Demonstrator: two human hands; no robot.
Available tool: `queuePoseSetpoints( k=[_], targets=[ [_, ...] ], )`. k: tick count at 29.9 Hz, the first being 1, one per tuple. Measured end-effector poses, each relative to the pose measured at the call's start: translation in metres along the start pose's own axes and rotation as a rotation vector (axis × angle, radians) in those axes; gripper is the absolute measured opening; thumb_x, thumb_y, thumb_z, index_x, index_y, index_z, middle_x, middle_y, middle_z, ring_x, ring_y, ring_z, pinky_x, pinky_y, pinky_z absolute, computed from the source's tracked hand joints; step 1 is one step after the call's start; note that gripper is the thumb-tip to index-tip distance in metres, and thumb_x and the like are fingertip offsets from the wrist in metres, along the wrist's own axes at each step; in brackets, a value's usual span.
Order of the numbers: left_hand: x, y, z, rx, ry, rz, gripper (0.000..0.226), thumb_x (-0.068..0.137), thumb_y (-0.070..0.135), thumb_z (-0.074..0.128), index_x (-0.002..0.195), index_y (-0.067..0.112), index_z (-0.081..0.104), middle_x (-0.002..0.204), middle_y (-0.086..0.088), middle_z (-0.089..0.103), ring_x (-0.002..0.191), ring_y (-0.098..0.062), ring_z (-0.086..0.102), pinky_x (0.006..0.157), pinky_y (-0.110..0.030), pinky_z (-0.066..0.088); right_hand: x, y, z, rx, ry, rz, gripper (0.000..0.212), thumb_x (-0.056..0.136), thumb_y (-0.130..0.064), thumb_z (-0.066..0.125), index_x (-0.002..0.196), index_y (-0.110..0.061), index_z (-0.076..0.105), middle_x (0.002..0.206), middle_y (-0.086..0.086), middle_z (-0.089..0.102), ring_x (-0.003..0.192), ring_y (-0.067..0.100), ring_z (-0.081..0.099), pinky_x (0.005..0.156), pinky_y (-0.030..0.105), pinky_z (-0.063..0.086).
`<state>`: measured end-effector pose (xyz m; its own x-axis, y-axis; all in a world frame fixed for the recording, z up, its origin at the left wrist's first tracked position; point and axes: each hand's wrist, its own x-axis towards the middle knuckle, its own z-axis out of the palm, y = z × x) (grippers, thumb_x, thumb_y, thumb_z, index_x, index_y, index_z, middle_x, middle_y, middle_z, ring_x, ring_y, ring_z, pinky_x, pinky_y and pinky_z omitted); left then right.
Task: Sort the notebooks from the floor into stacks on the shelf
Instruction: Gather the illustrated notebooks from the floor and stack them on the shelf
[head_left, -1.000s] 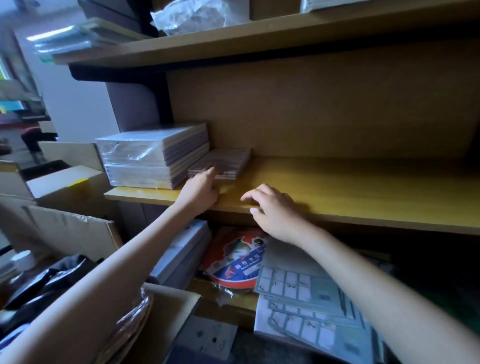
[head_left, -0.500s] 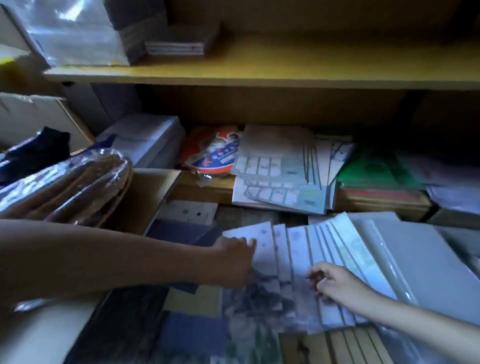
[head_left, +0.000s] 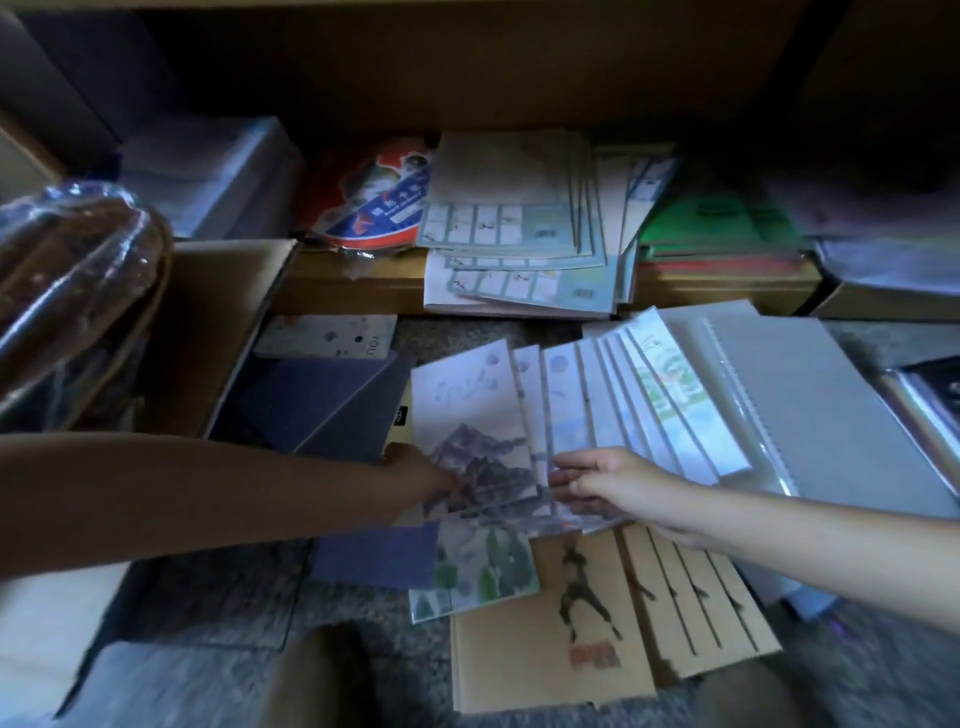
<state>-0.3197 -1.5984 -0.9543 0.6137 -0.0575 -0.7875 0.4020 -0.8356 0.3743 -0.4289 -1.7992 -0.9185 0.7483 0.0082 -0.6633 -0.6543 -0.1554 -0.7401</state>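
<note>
On the floor in front of the low shelf (head_left: 353, 293), pale notebooks (head_left: 467, 415) are spread in an overlapping fan, with a mountain picture on the front one. The left hand (head_left: 415, 480) is set at that front notebook's lower left corner. It is dark and blurred, so it cannot be told whether its fingers are curled on the cover. The right hand (head_left: 608, 483) is laid at the fan's lower edge, fingers nearly straight and close together, touching the covers, and no closed grip is seen. If the fan is lifted by one edge only, the thin covers may well slide apart and spill, being merely overlapped and not squared. Tan notebooks (head_left: 597, 623) lie partly under the fan's near edge and could be dragged along. Blue notebooks (head_left: 317, 400) lie just to the left, and a grey spiral pad (head_left: 810, 395) just to the right. The shelf is crowded with grid-printed booklets (head_left: 509, 228) and green books (head_left: 717, 218), so little room for a stack is offered there. A cardboard box (head_left: 208, 322) and a plastic-wrapped bundle (head_left: 67, 280) are seen near the left arm.
</note>
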Motion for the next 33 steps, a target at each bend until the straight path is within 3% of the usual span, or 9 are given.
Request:
queuePoseSetpoints(
  k=[2,6,9,14,17,19,24,30,33],
  targets=[
    [0.001,0.002,0.002,-0.113,-0.017,0.015,0.047,0.081,0.021,0.073,0.114,-0.005,0.053,0.095,-0.013,0.057,0.079,-0.023,0.055,0.066,-0.03,0.042,-0.002,-0.002,-0.001,-0.028,-0.056,-0.018,0.038,0.093,0.002,0.046,0.122,-0.022,0.053,0.099,-0.013,0.065,0.095,0.008,0.064,0.085,0.02,0.052],
    [-0.008,0.006,0.009,-0.292,-0.026,0.025,0.033,0.079,0.01,0.074,0.102,-0.004,0.055,0.065,-0.013,0.054,0.052,-0.019,0.051,0.047,-0.027,0.042,-0.006,-0.006,-0.001,-0.056,-0.09,-0.036,0.035,0.093,0.001,0.046,0.113,-0.026,0.055,0.106,-0.007,0.067,0.096,0.013,0.064,0.075,0.015,0.051],
    [-0.015,0.012,0.011,-0.399,0.025,0.116,0.055,0.081,0.004,0.071,0.127,0.0,0.041,0.095,-0.015,0.059,0.057,-0.017,0.05,0.037,-0.022,0.042,-0.007,-0.006,0.002,-0.062,-0.042,-0.031,0.034,0.093,-0.002,0.047,0.12,-0.023,0.048,0.099,-0.008,0.061,0.086,0.011,0.061,0.067,0.014,0.049],
    [-0.062,0.046,-0.002,-0.304,0.087,0.437,0.032,0.091,0.004,0.055,0.113,0.011,0.033,0.095,-0.005,0.049,0.08,-0.018,0.052,0.075,-0.036,0.05,-0.011,0.0,0.002,0.012,0.177,-0.06,0.032,0.096,-0.019,0.049,0.128,-0.02,0.046,0.086,0.002,0.06,0.071,0.01,0.055,0.058,0.015,0.044],
    [-0.105,0.073,-0.026,-0.328,-0.09,0.693,0.027,0.096,0.008,0.044,0.119,0.016,0.032,0.109,-0.008,0.05,0.087,-0.023,0.061,0.061,-0.043,0.059,-0.015,-0.007,0.0,0.116,0.329,-0.239,0.01,0.097,-0.015,0.046,0.099,-0.014,0.056,0.081,0.005,0.056,0.064,0.009,0.05,0.056,0.017,0.039],
    [-0.124,0.09,-0.046,-0.219,-0.146,0.938,0.031,0.099,0.009,0.04,0.124,0.025,0.03,0.112,-0.003,0.052,0.093,-0.021,0.064,0.054,-0.037,0.058,-0.021,-0.017,-0.003,0.163,0.39,-0.419,0.008,0.098,-0.012,0.044,0.1,-0.018,0.049,0.082,0.007,0.048,0.058,0.009,0.048,0.058,0.019,0.039],
    [-0.163,0.122,-0.091,-0.189,0.011,1.331,0.03,0.098,0.011,0.043,0.121,0.029,0.037,0.104,0.001,0.061,0.086,-0.017,0.068,0.053,-0.04,0.057,-0.043,-0.072,-0.021,0.179,0.414,-0.814,0.026,0.095,-0.016,0.043,0.109,-0.037,0.037,0.077,0.018,0.053,0.053,0.022,0.056,0.055,0.027,0.045],
    [-0.178,0.143,-0.135,-0.344,0.342,1.402,0.026,0.094,0.009,0.049,0.111,0.025,0.04,0.096,0.002,0.063,0.069,-0.008,0.068,0.043,-0.023,0.051,-0.06,-0.153,-0.033,0.186,0.407,-0.988,0.031,0.099,-0.003,0.037,0.117,-0.028,0.04,0.064,0.011,0.054,0.044,0.02,0.033,0.041,0.023,0.028],
    [-0.177,0.149,-0.157,-0.457,0.485,1.389,0.029,0.094,0.009,0.048,0.118,0.018,0.035,0.095,-0.001,0.062,0.057,-0.005,0.065,0.039,-0.022,0.048,-0.056,-0.195,-0.032,0.246,0.347,-0.967,0.03,0.099,-0.005,0.038,0.122,-0.024,0.043,0.072,0.003,0.055,0.046,0.01,0.041,0.041,0.015,0.028]
  ],
)
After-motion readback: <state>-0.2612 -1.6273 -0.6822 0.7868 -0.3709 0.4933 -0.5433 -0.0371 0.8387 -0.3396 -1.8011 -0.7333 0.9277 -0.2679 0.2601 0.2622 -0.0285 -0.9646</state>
